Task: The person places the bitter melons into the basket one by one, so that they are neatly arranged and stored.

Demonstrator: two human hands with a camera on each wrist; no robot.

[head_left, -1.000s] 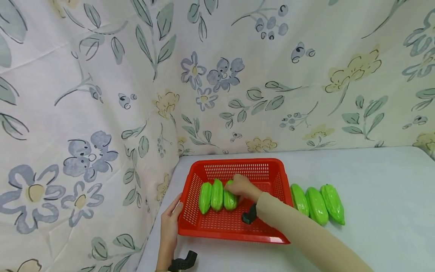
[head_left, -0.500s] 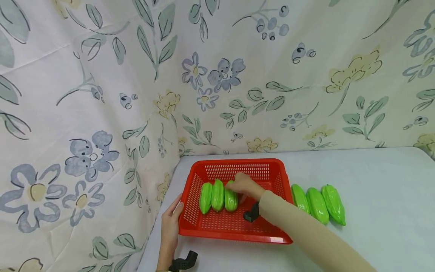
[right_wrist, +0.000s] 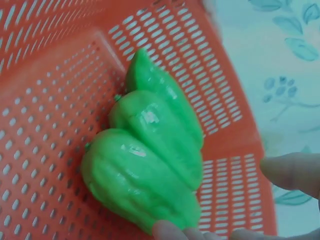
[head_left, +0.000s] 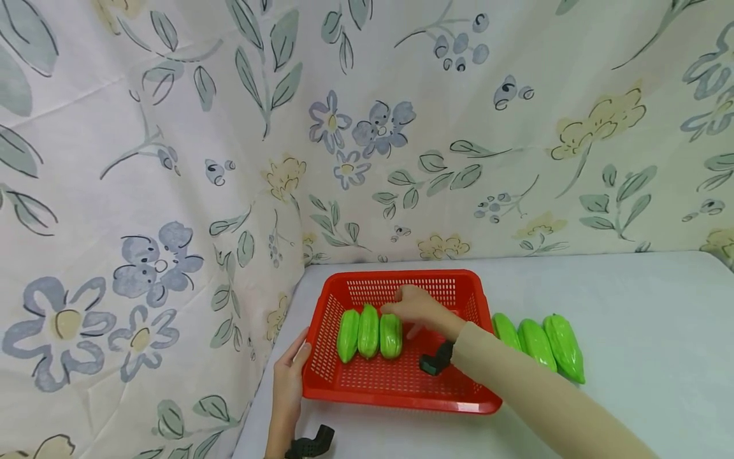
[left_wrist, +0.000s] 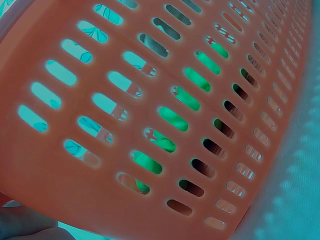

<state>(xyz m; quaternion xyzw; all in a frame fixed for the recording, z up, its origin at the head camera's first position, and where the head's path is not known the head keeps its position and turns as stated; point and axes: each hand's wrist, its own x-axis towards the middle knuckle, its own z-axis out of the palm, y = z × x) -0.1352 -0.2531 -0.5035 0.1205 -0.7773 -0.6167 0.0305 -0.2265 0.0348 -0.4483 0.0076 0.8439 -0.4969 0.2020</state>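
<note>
From where I stand, the right hand (head_left: 418, 307) is over the red basket (head_left: 395, 400), its thumb (right_wrist: 295, 172) spread wide from the fingers (right_wrist: 170, 232). Just beside those fingertips, to their left, lies a plump green vegetable (head_left: 391, 336); a second (head_left: 368, 333) and a third (head_left: 347, 336) lie side by side farther left of them. The left hand (head_left: 288, 379) is at the basket's left side, though I can't fairly tell whether its fingers curl round the rim. Three more green vegetables (head_left: 564, 347) lie on the white table (head_left: 642, 319), right of both hands' fingers, past the beige sleeve (head_left: 516, 379).
</note>
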